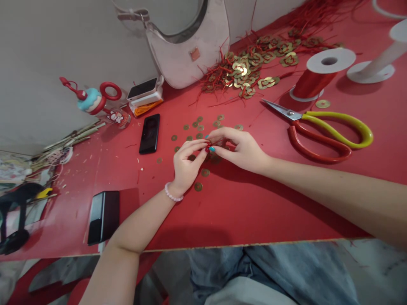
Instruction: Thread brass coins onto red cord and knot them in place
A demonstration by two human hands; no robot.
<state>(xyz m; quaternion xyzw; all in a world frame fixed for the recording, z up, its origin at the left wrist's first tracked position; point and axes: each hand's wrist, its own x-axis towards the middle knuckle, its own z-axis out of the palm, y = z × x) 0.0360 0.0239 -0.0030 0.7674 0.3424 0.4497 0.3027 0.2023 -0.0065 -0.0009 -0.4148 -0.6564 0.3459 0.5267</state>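
Observation:
My left hand (185, 163) and my right hand (241, 147) meet over the red table, fingertips almost touching. Both pinch a short piece of red cord (208, 146) between thumb and fingers; most of it is hidden by the fingers. Whether a coin is held with the cord, I cannot tell. Around and under the hands lie several loose brass coins with holes, one coin (198, 187) just right of my left wrist and another coin (205, 172) below the fingertips.
Scissors (295, 116) and a spool of red cord (313, 84) stand to the right. Behind is a heap of coins tied with red cord (244, 70), beside a pale handbag (190, 55). A phone (149, 134), a drinking bottle (117, 116) and a dark folded object (103, 217) are on the left.

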